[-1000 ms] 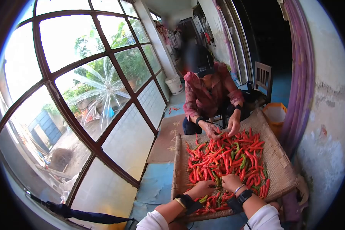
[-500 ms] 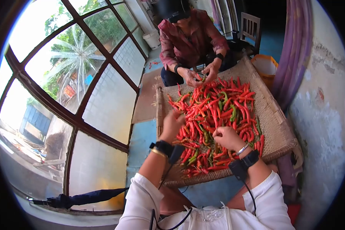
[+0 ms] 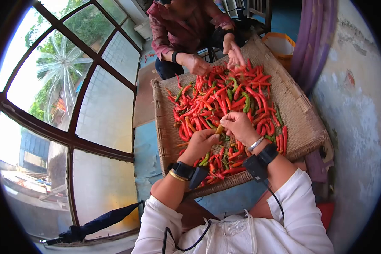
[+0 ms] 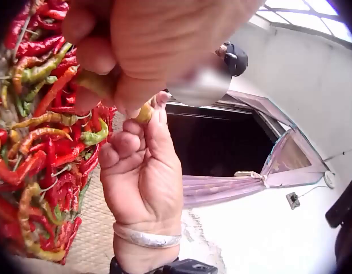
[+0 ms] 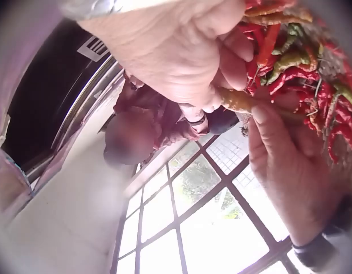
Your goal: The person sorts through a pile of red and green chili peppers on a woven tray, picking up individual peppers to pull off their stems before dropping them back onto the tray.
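Left hand (image 3: 201,143) and right hand (image 3: 240,126) meet above the near half of the woven tray (image 3: 302,114). Both pinch one yellowish chili (image 3: 219,129), its long axis running from hand to hand, equally near each. Beyond: red chili pile (image 3: 224,97), then a second person's hands (image 3: 199,65).

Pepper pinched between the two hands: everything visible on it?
The pepper is small, yellow-orange with a greenish tinge and smooth-skinned, unlike the mostly red pile. The left hand and right hand both pinch it, hiding all but a short stretch, so no stem can be made out. It is held just above the pile on the woven tray.
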{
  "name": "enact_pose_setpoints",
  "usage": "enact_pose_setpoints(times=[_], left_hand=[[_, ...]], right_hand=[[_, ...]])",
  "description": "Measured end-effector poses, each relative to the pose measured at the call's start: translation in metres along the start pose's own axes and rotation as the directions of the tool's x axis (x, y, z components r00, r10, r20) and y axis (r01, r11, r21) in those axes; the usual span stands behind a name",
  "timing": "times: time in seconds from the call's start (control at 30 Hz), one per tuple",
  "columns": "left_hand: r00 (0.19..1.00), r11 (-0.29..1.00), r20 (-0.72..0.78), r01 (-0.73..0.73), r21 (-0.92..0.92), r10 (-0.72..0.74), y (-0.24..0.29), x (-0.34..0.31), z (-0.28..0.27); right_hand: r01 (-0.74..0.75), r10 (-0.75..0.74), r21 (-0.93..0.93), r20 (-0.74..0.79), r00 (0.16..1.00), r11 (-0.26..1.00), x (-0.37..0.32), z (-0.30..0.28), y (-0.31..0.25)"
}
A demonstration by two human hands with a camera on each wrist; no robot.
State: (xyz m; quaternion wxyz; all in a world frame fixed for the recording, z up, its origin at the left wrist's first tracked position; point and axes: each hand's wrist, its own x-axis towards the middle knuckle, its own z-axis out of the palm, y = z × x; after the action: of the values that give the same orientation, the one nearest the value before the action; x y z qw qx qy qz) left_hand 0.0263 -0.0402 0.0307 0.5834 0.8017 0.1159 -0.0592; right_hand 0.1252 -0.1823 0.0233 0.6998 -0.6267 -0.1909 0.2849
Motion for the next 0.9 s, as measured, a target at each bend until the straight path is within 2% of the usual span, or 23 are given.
enact_pose_setpoints(times=[0.1, 0.17, 0.2, 0.23, 0.3, 0.37, 0.4, 0.43, 0.47, 0.5, 0.57, 0.6, 0.63, 0.7, 0.73, 0.8, 0.83, 0.9], left_hand=[[0.996, 0.999, 0.087, 0.033, -0.032, -0.031, -0.004, 0.001, -0.011], [0.993, 0.995, 0.082, 0.086, -0.045, -0.082, 0.0, 0.0, -0.02], [0.991, 0.991, 0.027, 0.129, -0.033, -0.128, 0.001, 0.001, -0.028], [0.985, 0.985, -0.029, 0.172, -0.023, -0.173, 0.007, 0.002, -0.037], [0.984, 0.987, -0.096, 0.139, -0.084, -0.147, 0.025, 0.006, -0.061], [0.974, 0.962, -0.222, -0.029, -0.273, -0.034, 0.015, 0.023, -0.09], [0.975, 0.96, -0.218, -0.026, -0.278, -0.037, 0.013, 0.029, -0.097], [0.93, 0.858, -0.354, -0.1, -0.503, -0.099, 0.012, 0.035, -0.102], [0.867, 0.704, -0.46, -0.204, -0.68, -0.194, 0.009, 0.04, -0.104], [0.869, 0.701, -0.455, -0.201, -0.684, -0.195, 0.01, 0.039, -0.098], [0.925, 0.715, -0.344, -0.131, -0.687, -0.161, 0.009, 0.035, -0.076], [0.948, 0.733, -0.278, -0.077, -0.675, -0.157, 0.013, 0.031, -0.063], [0.973, 0.77, -0.167, 0.014, -0.638, -0.157, 0.017, 0.025, -0.053], [0.986, 0.776, -0.026, 0.111, -0.621, -0.162, 0.014, 0.018, -0.032], [0.986, 0.772, -0.023, 0.113, -0.626, -0.163, 0.011, 0.016, -0.024], [0.986, 0.891, 0.099, 0.163, -0.424, -0.133, 0.004, 0.015, -0.014], [0.986, 0.889, 0.101, 0.165, -0.427, -0.134, 0.0, 0.015, -0.013], [0.977, 0.936, 0.142, 0.196, -0.294, -0.16, -0.008, 0.017, -0.011]], right_hand=[[-0.038, 0.039, 0.018, -0.062, 0.997, 0.999, 0.002, -0.005, -0.002], [-0.07, 0.075, -0.207, 0.016, 0.997, 0.976, 0.004, -0.014, -0.005], [-0.006, 0.03, -0.416, 0.052, 0.998, 0.909, 0.009, -0.022, -0.001], [-0.012, 0.036, -0.419, 0.051, 0.998, 0.908, 0.01, -0.028, -0.003], [0.141, -0.205, -0.758, 0.009, 0.979, 0.636, 0.008, -0.037, -0.011], [0.087, -0.147, -0.77, -0.008, 0.989, 0.632, 0.009, -0.044, -0.015], [0.078, -0.158, -0.803, -0.021, 0.987, 0.591, 0.01, -0.046, -0.013], [0.068, -0.173, -0.833, -0.033, 0.984, 0.549, 0.01, -0.048, -0.012], [0.051, -0.139, -0.867, -0.022, 0.99, 0.495, 0.01, -0.048, -0.013], [0.046, -0.137, -0.869, -0.025, 0.99, 0.492, 0.01, -0.047, -0.012], [0.111, -0.106, -0.963, 0.088, 0.991, 0.246, 0.011, -0.045, -0.005], [0.13, -0.067, -0.975, 0.12, 0.991, 0.181, 0.011, -0.043, -0.001], [0.125, -0.059, -0.976, 0.117, 0.991, 0.18, 0.01, -0.041, 0.004], [0.205, -0.027, -0.959, 0.203, 0.979, 0.196, 0.01, -0.038, 0.014], [0.237, 0.029, -0.956, 0.245, 0.969, 0.176, 0.013, -0.037, 0.02], [0.243, 0.064, -0.962, 0.252, 0.966, 0.128, 0.016, -0.032, 0.029], [0.25, 0.095, -0.965, 0.257, 0.962, 0.084, 0.017, -0.03, 0.033], [0.225, 0.078, -0.971, 0.231, 0.97, 0.082, 0.019, -0.029, 0.03]])
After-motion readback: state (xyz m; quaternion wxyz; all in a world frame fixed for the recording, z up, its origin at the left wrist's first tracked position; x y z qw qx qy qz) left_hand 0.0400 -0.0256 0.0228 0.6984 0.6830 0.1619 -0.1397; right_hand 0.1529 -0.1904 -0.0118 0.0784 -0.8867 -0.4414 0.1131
